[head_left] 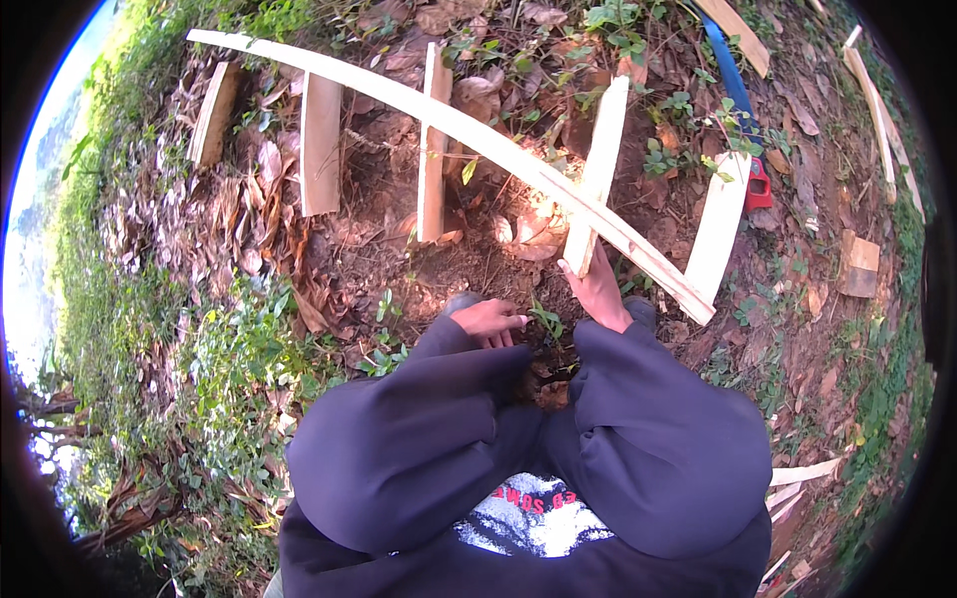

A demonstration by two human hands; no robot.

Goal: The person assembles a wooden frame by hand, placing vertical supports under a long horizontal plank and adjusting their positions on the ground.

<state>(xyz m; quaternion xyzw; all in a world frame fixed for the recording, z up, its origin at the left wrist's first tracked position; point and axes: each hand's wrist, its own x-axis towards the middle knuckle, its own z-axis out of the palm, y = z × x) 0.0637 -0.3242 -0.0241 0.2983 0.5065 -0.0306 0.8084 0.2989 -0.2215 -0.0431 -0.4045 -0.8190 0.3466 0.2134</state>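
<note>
My right hand (600, 295) grips the near end of a short pale wooden slat (608, 130), its thumb on the left edge and the other fingers partly hidden behind the wood. Across that slat lies a long, thin wooden strip (449, 120), running from the far left down to the near right. By my left knee, my left hand (488, 321) hangs with fingers loosely apart and holds nothing. More short slats lie roughly side by side along the strip: one at the right (720, 227), one in the middle (432, 184), and two at the left (321, 149).
A handsaw with a blue blade (731, 75) and red handle (760, 187) lies at the far right. Nearby are a small wood offcut (858, 263) and long wood pieces (872, 105). Dry leaves (314, 289) and green weeds (234, 354) cover much of the ground.
</note>
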